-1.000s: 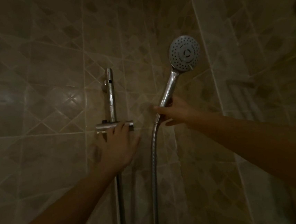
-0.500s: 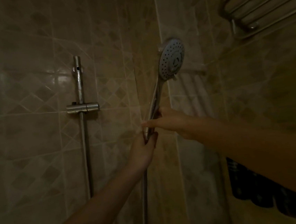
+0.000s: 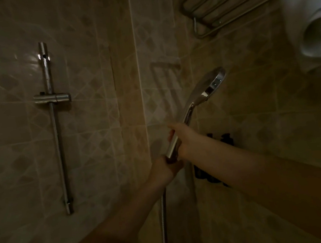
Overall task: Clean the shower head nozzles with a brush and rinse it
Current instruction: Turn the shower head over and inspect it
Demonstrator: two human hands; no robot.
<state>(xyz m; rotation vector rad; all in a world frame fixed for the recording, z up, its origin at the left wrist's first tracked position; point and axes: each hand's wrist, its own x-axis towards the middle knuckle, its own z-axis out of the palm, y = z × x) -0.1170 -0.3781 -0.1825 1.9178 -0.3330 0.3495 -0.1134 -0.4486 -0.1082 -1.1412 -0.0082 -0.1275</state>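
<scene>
Shower head: off the wall, held in the air in front of the corner of the tiled wall. It is above and to the right of both hands. The chrome handle slants up to the right from my grip. The round head is seen nearly edge-on, so its nozzle face cannot be read from this view.

Right hand: fingers curled round the middle of the handle, just under the neck of the head.

Left hand: fingers curled round the lower end of the same handle, directly below the right hand and just beside it, where the hose meets the handle. The hose hangs straight down from this hand and leaves the lower edge of the view.

Surroundings: an upright slide rail with its holder is fixed to the wall, well apart to the left of both hands. A towel rack sits high on the right, with a white towel at the right edge. Dark bottles stand partly hidden behind my right forearm
</scene>
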